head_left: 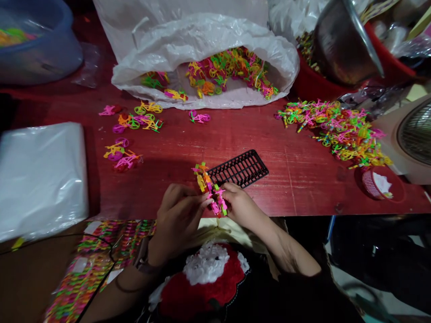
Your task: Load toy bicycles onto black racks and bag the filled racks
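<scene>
The left hand (177, 220) and right hand (237, 204) grip a cluster of neon plastic pieces (210, 190) over the near edge of a red tabletop (296, 188), touching a black plastic rack (237, 168). Bare red surface stretches toward a heap of neon pieces (333, 130) and a white plastic bag (202, 31).

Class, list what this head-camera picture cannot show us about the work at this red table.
Head view:
Joins in the pink-and-yellow plastic bicycle shape: hidden by the fingers of the left hand and right hand.
Inside of the red plastic tub: hidden by the tilted steel bowl.
Blue plastic tub: cut off by the top-left edge.
</scene>
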`<state>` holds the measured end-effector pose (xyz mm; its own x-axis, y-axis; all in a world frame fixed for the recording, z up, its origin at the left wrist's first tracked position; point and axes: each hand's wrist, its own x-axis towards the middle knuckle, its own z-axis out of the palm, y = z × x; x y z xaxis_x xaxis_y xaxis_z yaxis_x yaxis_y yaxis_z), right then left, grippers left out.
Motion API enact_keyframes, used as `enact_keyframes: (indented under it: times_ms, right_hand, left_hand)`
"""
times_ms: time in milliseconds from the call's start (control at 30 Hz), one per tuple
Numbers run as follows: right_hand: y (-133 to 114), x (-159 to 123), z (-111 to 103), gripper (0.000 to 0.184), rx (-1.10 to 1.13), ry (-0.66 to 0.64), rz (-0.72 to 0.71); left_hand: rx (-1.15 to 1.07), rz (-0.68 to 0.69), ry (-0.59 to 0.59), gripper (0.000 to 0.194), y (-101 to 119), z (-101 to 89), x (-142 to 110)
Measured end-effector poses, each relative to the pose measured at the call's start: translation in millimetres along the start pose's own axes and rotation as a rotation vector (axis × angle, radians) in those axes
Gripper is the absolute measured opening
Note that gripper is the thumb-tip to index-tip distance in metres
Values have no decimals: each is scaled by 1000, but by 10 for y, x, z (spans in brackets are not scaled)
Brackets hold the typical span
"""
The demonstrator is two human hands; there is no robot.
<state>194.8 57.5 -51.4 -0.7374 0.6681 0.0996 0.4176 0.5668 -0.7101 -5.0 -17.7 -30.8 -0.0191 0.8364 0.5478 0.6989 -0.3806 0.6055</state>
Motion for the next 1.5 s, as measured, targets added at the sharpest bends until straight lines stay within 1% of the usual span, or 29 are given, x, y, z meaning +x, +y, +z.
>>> enact_keyframes:
  times_ms: [200, 433, 533, 633, 733, 800, 900, 1033, 1167, 1267, 1300, 1367, 1400, 1433, 1467, 1500]
  right_hand:
    - [-23, 42, -14, 15, -50, -29, -11]
    - [-21, 54, -12, 16, -78, -45, -5]
    - [14, 19, 13, 18, -19, -5, -7]
    - [67, -39, 54, 20, 93, 63, -37]
    - [115, -89, 101, 26, 145, 120, -73]
    - [129, -105, 131, 25, 142, 150, -79]
    - [113, -103, 162, 21, 114, 174, -71]
    - [70, -98, 172, 22, 61, 174, -29]
    - [58, -123, 198, 24, 87, 166, -5]
    - [24, -150, 207, 29, 88, 164, 20]
    - [10, -156, 183, 30, 99, 152, 23]
    - [10, -150, 52, 29, 140, 68, -12]
    - [40, -133, -65, 26, 151, 32, -30]
    - [98, -104, -220, 23, 139, 29, -31]
    - [189, -63, -410, 19, 99, 72, -4]
    - [312, -12, -631, 16, 23, 180, 61]
  left_hand:
    - [-30, -63, -19, 7, 19, -2, 6]
    - [-40, -50, -64, 13, 66, -40, 61]
    - [-26, -44, -70, 13, 101, -39, 100]
    - [3, -33, -22, 19, 125, -21, 132]
    - [40, 10, -47, 26, 131, 8, 151]
    - [50, 36, -66, 19, 130, 29, 153]
    - [23, -3, -47, 5, 135, 53, 143]
    - [-16, -39, -54, 3, 156, 62, 132]
    - [-27, -83, -97, 12, 177, 66, 121]
    - [13, -54, -124, 21, 173, 77, 110]
    - [28, -39, -129, 21, 168, 80, 109]
    - [42, -24, -130, 19, 159, 83, 112]
    - [41, -26, -134, 17, 156, 83, 116]
    - [37, -33, -139, 16, 155, 84, 119]
    - [31, -38, -146, 15, 155, 87, 123]
    - [24, -40, -150, 14, 155, 91, 125]
